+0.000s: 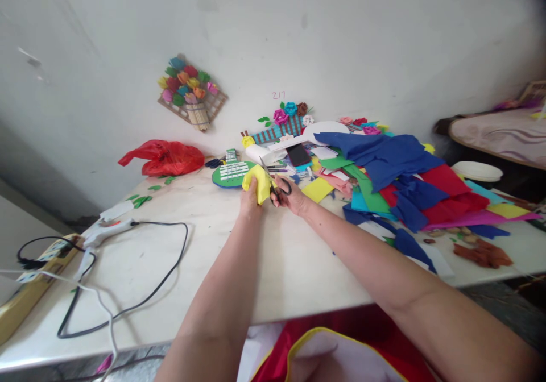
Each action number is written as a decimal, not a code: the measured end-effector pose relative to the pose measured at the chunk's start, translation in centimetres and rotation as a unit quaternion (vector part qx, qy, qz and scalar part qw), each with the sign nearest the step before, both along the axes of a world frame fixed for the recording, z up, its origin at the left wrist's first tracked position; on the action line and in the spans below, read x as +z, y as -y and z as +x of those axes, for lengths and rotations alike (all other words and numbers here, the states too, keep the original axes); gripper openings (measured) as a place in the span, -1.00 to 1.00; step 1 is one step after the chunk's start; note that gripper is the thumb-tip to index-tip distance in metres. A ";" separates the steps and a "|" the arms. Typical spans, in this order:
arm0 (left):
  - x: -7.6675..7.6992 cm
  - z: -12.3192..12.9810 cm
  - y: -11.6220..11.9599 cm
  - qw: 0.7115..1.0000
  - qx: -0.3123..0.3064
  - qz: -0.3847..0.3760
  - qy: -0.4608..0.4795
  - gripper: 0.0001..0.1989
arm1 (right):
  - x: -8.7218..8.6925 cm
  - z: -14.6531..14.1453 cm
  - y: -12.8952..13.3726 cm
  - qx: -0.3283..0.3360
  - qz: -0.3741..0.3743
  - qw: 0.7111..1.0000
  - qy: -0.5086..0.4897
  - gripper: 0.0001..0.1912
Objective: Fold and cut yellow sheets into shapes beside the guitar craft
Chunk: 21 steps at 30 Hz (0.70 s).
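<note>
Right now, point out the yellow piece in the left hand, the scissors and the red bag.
Yellow piece (261, 184): head view, crumpled middle.
Scissors (274, 190): head view, base of black handles.
Red bag (173, 158): head view, crinkled front.

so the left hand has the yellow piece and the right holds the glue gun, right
Wrong tool: the head view shows scissors in the right hand; the glue gun lies on the table. The left hand does have the yellow piece.

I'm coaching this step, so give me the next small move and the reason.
Probably a small snip into the yellow piece: the right hand grips the scissors close beside it, while the left hand holds it bunched. Whether the scissors touch it is unclear.
</note>
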<state>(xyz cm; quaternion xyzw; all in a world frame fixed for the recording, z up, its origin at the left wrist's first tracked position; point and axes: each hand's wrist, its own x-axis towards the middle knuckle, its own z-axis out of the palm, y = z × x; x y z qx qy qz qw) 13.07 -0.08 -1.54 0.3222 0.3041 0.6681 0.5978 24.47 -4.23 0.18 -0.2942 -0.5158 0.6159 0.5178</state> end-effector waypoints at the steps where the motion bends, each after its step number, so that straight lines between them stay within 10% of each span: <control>1: -0.1 0.0 0.0 1.000 -0.020 0.009 -0.003 -0.79 | 0.0 0.0 0.0 -0.001 0.002 1.000 0.000 -0.50; 8: -0.3 0.2 0.4 0.996 -0.086 0.027 -0.006 -0.71 | 0.0 0.1 -0.1 -0.022 0.004 1.000 0.010 -0.51; 21: 0.3 0.2 0.1 1.000 0.019 -0.004 0.021 -0.87 | 0.1 0.0 -0.2 -0.063 -0.001 0.998 0.004 -0.59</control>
